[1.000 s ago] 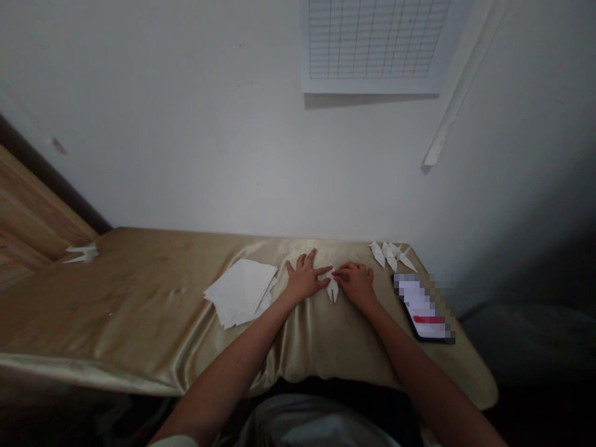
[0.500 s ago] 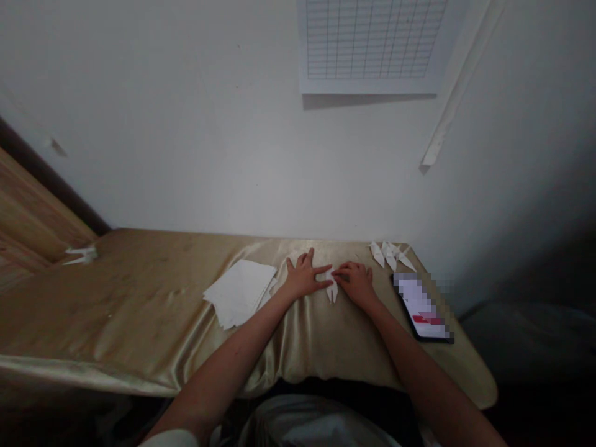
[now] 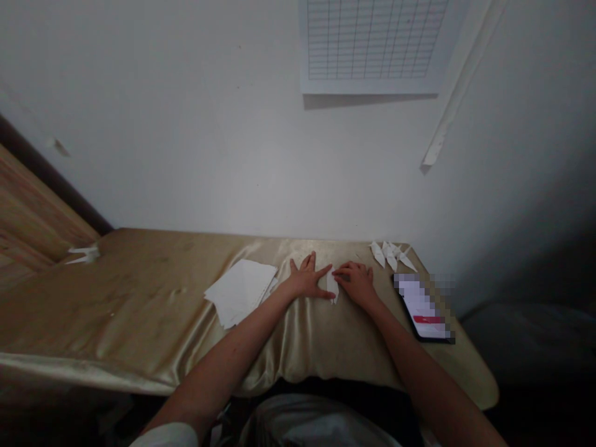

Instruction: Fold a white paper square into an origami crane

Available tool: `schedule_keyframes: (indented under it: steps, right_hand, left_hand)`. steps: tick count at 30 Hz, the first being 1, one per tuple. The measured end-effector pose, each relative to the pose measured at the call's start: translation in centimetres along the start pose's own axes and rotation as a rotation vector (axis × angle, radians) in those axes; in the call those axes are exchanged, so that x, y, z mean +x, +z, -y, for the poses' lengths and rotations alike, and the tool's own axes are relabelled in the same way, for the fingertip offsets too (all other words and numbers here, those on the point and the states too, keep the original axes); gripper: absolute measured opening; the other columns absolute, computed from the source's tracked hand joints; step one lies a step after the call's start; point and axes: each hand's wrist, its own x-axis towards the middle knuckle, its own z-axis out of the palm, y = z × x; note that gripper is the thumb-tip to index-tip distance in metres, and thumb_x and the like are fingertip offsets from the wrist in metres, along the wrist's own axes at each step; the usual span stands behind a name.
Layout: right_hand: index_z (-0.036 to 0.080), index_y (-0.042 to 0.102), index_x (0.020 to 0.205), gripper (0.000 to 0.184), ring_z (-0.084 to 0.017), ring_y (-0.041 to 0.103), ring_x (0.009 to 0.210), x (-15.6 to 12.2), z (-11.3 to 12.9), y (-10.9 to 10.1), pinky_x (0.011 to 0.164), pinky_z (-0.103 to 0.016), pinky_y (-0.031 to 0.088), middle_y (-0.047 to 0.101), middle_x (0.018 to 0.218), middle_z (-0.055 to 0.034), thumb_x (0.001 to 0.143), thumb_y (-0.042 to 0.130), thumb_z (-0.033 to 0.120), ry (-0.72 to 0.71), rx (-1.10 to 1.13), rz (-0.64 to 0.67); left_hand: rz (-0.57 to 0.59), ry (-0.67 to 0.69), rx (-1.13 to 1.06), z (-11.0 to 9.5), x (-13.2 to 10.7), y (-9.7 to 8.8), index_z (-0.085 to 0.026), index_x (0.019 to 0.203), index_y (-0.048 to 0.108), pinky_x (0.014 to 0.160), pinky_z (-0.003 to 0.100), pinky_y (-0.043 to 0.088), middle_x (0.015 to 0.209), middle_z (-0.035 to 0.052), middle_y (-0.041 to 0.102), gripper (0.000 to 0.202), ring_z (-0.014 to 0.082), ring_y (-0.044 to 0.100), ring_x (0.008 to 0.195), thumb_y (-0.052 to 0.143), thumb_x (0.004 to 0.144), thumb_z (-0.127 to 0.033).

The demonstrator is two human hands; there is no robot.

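A narrow piece of folded white paper (image 3: 332, 284) lies on the cloth between my two hands, its split lower end pointing toward me. My left hand (image 3: 308, 282) is open with fingers spread; its forefinger touches the paper near the top and its thumb presses near the lower end. From the other side, my right hand (image 3: 356, 280) has thumb and fingertips pinched together at the paper's right edge. Left of my left hand sits a stack of white paper sheets (image 3: 244, 292), partly behind my forearm.
Several folded paper cranes (image 3: 391, 256) rest at the back right, above a phone (image 3: 423, 310) with its screen lit. Another white folded paper (image 3: 84, 253) is at the far left. A gold satin cloth (image 3: 139, 298) covers the table, which meets a wall (image 3: 209, 155) behind.
My left thumb has moved down toward the lower end of the folded paper, widening its gap from the forefinger. My right hand stays almost in place.
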Motion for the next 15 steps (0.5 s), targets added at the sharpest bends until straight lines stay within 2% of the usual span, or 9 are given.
schedule_keyframes:
  steps: [7,11,15]
  right_hand:
    - [0.039,0.076,0.109,0.021,-0.029,0.048,0.129,-0.04,0.04,0.01,0.116,-0.063,0.016,0.067,0.125,-0.0007,0.097,0.059,0.039,-0.001,-0.003,-0.011]
    - [0.038,0.077,0.109,0.02,-0.029,0.048,0.129,-0.1,0.08,-0.13,0.116,-0.063,0.016,0.068,0.125,-0.0007,0.096,0.06,0.039,-0.008,0.02,-0.011]
    - [0.038,0.076,0.11,0.021,-0.029,0.048,0.129,-0.08,-0.1,-0.35,0.117,-0.064,0.015,0.067,0.126,-0.0015,0.096,0.06,0.041,-0.031,0.016,0.001]
  left_hand:
    - [0.098,0.0,0.016,-0.31,0.33,-0.19,-0.037,0.165,0.008,0.109,0.085,-0.004,0.169,0.0179,-0.016,0.133,0.0456,-0.014,0.156,0.067,0.059,-0.092]
    - [0.086,0.011,0.005,-0.1,0.13,0.14,-0.037,0.164,0.008,0.11,0.083,-0.005,0.169,0.0177,-0.015,0.131,0.0445,-0.014,0.156,0.064,0.06,-0.093]
    - [0.011,0.04,0.011,0.38,-0.13,0.75,-0.036,0.165,0.011,0.113,0.079,-0.007,0.17,0.0169,-0.012,0.124,0.0424,-0.013,0.157,0.059,0.065,-0.094]
